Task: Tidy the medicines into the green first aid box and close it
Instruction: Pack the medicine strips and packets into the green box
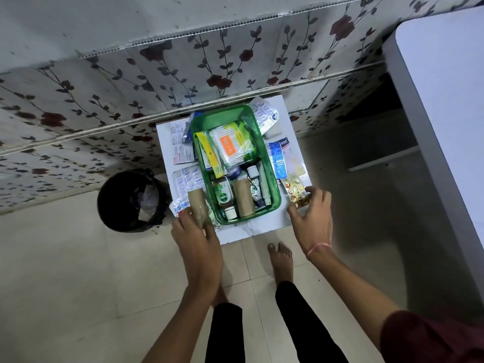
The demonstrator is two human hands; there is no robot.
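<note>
The open green first aid box [272, 184] stands on a small white table [251, 230]. Inside lie a pack of cotton buds [230, 145], a yellow carton, a Dettol bottle [222, 196], a brown bandage roll [243, 197] and small tubes. My left hand [195, 234] grips a second brown bandage roll [197, 205] at the box's left front corner. My right hand [311, 213] holds a blister strip of golden capsules [294, 189] just right of the box. Silver tablet strips [187, 178] lie left of the box, and a blue sachet [277, 159] lies to its right.
More tablet strips [264, 113] and a printed leaflet [179, 142] lie behind and beside the box. A black bin [131, 200] stands on the floor to the left. A white table edge [442, 127] runs along the right. A floral wall backs the small table. My bare feet stand below it.
</note>
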